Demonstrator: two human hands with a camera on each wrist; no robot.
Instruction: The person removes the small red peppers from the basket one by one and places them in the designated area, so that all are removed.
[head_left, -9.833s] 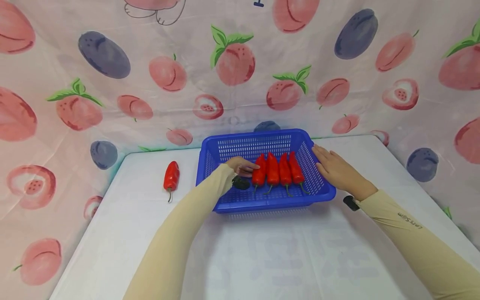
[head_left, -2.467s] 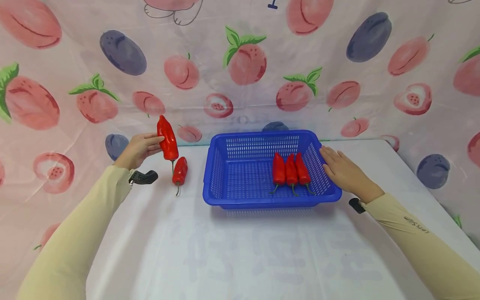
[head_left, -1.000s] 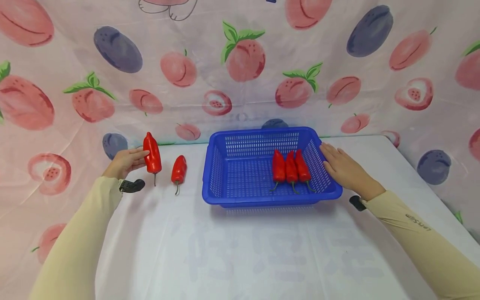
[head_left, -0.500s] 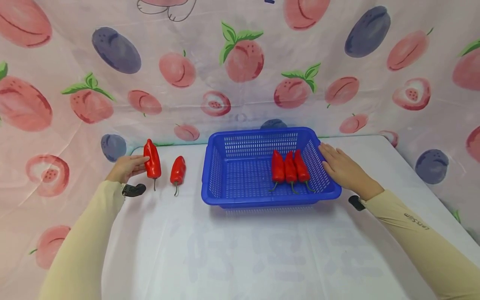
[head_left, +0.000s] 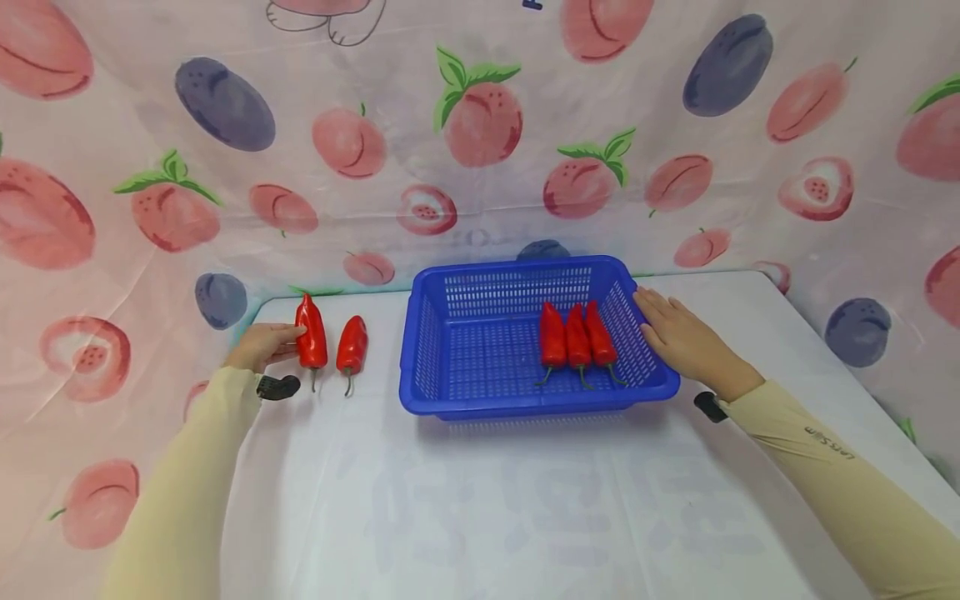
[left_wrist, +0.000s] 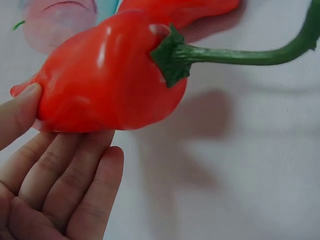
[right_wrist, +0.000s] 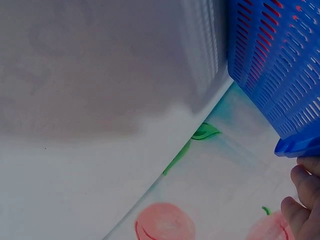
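Observation:
My left hand point(head_left: 264, 347) pinches a red pepper point(head_left: 312, 335) between thumb and fingers, at the table's left. In the left wrist view the pepper point(left_wrist: 110, 75) lies sideways across the thumb and fingers, its green stem point(left_wrist: 235, 55) pointing right and its shadow on the cloth. A second red pepper point(head_left: 351, 345) lies just right of it. Three more red peppers point(head_left: 577, 335) lie side by side in the right part of a blue basket point(head_left: 517, 407). My right hand point(head_left: 686, 340) rests with straight fingers on the basket's right rim; in the right wrist view its fingertips point(right_wrist: 300, 176) sit at that rim.
A white cloth covers the table point(head_left: 510, 500). Behind it hangs a fruit-print curtain point(head_left: 480, 50), close to the basket's back wall. The table's back left corner is near my left hand.
Earlier my left hand reached into the basket beside several peppers. It then carried one pepper left, and has since lowered it beside the pepper on the table. My right hand stays on the rim.

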